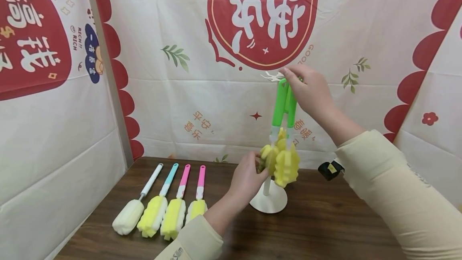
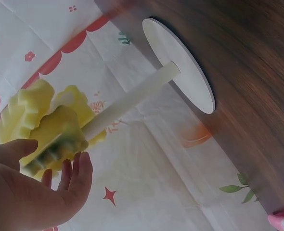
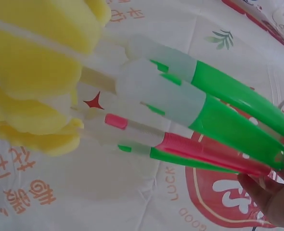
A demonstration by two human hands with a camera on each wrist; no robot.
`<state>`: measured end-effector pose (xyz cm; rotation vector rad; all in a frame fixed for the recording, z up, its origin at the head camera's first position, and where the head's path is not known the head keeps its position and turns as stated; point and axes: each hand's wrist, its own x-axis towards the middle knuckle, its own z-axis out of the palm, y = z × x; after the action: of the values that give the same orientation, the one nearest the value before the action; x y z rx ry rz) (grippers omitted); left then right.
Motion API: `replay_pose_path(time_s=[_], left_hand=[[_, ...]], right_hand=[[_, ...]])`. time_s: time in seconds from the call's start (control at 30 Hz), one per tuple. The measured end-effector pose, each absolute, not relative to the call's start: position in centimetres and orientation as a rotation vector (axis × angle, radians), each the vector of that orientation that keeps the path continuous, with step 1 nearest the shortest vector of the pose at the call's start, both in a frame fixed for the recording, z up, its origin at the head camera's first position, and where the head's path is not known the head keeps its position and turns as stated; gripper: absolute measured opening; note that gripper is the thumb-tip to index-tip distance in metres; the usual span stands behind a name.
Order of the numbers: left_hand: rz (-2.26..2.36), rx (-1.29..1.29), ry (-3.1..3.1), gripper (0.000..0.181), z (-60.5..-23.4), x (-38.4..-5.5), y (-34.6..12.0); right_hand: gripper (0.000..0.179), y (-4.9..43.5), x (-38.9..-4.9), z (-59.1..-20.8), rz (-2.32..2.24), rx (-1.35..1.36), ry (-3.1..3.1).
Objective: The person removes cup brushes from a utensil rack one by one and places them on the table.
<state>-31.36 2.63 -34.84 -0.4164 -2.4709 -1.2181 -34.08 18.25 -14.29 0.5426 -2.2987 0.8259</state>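
Sponge bottle brushes with green handles (image 1: 280, 103) and yellow heads (image 1: 286, 167) hang at the top of a white stand (image 1: 268, 202). A pink handle (image 3: 190, 147) shows among the green ones in the right wrist view. My right hand (image 1: 310, 89) pinches the upper end of a green handle beside the stand's white hooks (image 1: 272, 76). Lower down, my left hand (image 1: 249, 177) holds a yellow sponge head with a dark green side (image 2: 60, 149) between thumb and fingers. Which handle belongs to that head cannot be told.
On the brown table (image 1: 325, 220), several brushes lie in a row at the left: one with a white handle (image 1: 151, 179), one blue (image 1: 169, 179), two pink (image 1: 184, 179). A black strap-like item (image 1: 330, 170) is near the right sleeve. Printed cloth (image 1: 223, 103) hangs behind.
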Motion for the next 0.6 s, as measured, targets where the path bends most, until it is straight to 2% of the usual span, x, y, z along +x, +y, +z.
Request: replay_pose_path(time_s=[0.27,0.6], left_hand=[[-1.195,-0.416,-2.423,0.029,-34.6,-31.0,2.9],[-1.203,-0.447,-2.326,0.031,-34.4,-31.0,3.4]], right_hand=[[0.053,19.9,-34.3,-14.8,0.981,0.537,-2.237],[0.042,20.4,-34.9,-16.0,1.020,0.614,-2.113]])
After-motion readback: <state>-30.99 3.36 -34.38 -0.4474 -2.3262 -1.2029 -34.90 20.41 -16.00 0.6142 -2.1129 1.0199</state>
